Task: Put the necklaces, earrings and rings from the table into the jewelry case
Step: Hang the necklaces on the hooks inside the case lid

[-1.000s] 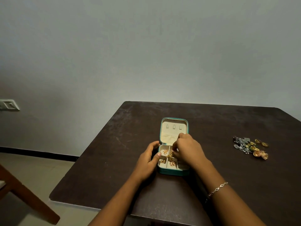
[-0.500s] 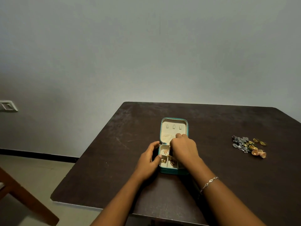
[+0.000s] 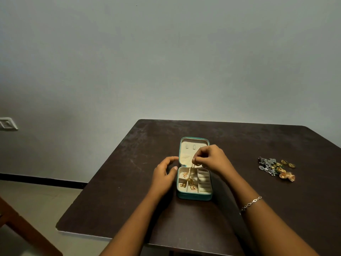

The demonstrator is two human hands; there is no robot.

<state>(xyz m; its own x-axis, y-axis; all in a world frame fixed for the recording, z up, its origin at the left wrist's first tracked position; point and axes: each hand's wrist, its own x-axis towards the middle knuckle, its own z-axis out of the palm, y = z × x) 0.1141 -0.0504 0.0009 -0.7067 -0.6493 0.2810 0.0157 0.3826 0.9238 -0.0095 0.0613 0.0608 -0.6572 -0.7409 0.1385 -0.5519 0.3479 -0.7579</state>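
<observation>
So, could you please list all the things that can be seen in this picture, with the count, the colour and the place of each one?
table: one, dark brown, fills the lower right.
jewelry case: one, teal outside, cream inside, open at the table's middle.
gold chain: one, gold, hanging from the right hand into the case.
gold pieces: a few, gold, in the case's left and middle compartments.
jewelry pile: one heap, silver and gold, on the table at the right; count unclear.
wall switch: one, white, on the wall at far left.
bracelet: one, silver, on the right wrist.
left hand: beside the case's left edge.
right hand: over the case, pinching the chain.
</observation>
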